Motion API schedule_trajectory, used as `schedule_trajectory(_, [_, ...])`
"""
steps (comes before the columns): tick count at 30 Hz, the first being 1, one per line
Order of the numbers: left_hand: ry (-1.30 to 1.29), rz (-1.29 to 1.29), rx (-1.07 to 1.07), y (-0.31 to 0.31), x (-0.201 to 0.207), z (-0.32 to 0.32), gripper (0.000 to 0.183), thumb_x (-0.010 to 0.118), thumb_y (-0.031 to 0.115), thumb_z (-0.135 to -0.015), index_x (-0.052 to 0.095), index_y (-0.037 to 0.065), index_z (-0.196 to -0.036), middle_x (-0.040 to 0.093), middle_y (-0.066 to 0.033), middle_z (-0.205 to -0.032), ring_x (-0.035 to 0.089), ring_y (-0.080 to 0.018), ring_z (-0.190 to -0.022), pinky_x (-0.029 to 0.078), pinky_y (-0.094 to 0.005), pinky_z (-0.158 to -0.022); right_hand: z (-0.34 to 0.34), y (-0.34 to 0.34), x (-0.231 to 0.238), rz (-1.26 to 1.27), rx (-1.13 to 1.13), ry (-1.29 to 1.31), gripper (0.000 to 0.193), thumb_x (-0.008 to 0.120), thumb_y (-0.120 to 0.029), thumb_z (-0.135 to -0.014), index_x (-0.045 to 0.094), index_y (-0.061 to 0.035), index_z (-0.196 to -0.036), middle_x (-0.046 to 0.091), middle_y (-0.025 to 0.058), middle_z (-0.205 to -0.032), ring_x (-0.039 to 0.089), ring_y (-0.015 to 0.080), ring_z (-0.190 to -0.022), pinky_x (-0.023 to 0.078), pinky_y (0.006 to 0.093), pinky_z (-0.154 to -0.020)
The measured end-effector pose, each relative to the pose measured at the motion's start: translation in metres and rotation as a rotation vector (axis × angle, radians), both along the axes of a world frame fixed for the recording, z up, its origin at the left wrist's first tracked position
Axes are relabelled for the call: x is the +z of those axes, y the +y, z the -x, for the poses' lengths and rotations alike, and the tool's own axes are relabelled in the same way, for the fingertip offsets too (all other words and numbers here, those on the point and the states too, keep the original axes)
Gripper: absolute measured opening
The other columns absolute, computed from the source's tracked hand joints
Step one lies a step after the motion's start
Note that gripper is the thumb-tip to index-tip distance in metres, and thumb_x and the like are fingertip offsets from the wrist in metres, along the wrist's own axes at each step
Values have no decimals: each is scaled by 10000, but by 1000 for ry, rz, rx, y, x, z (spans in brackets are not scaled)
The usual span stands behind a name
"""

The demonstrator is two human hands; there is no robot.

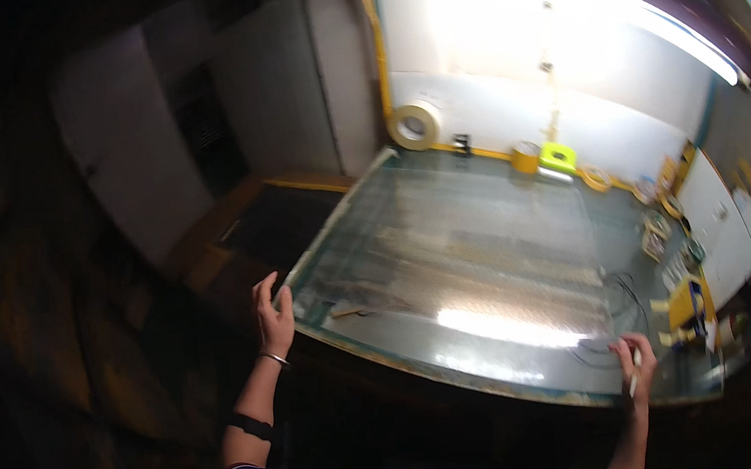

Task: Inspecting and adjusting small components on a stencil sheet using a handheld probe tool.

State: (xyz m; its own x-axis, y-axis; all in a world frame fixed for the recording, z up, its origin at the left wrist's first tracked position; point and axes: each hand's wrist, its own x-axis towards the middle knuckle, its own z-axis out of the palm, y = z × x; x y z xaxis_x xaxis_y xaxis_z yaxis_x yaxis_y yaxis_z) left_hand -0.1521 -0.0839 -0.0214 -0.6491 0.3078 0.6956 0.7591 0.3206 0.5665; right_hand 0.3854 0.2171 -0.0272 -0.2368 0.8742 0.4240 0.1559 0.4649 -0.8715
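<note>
The person's left hand [273,315] rests at the near-left corner of the glass-topped table [483,224], fingers loosely spread and touching the edge of a clear plastic sheet [477,261] spread over the top. The right hand [634,363] is closed around a thin white pen-like tool [634,374] at the near-right edge, by the sheet's corner. Between the hands the near edge runs bare. Black wires [621,292] lie just beyond the right hand. Farther off, a large tape roll [414,126] leans on the wall, and small tape rolls line the right rim.
</note>
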Motion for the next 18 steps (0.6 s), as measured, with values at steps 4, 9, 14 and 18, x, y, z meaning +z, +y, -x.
schedule_trajectory(4, [83, 332, -238, 46, 13, -85, 536, 582, 295, -921, 459, -23, -1336, 466, -199, -1386, 415, -354, -1298, 286, -437, -1102, 11, 7, 23, 94, 131, -17, 180, 655, -66, -895, 604, 3, -1054, 674, 86, -915, 630, 132, -874, 501, 266, -793])
schedule_trajectory(9, [176, 470, -106, 80, 0, -113, 645, 595, 364, -912, 402, -33, -1383, 381, -250, -1452, 307, -388, -1383, 236, -454, -1139, -11, 11, 17, 160, 271, -29, 272, 666, -105, -900, 579, -2, -1136, 681, 108, -1032, 642, 180, -979, 497, 296, -853])
schedule_trajectory(14, [106, 441, -55, 72, 7, -117, 559, 648, 332, -880, 504, -4, -1302, 466, -214, -1392, 384, -372, -1330, 300, -455, -1101, -10, 3, 22, 125, 334, -105, 292, 617, -122, -935, 553, -6, -1196, 666, 114, -1062, 615, 179, -1006, 472, 284, -858])
schedule_trajectory(18, [132, 239, -27, 98, 16, -117, 418, 713, 311, -824, 642, 43, -1137, 574, -188, -1288, 496, -342, -1237, 367, -428, -1056, -15, -1, 31, 170, 351, -125, 271, 566, -105, -956, 545, 4, -1203, 656, 128, -1085, 607, 185, -1022, 445, 292, -887])
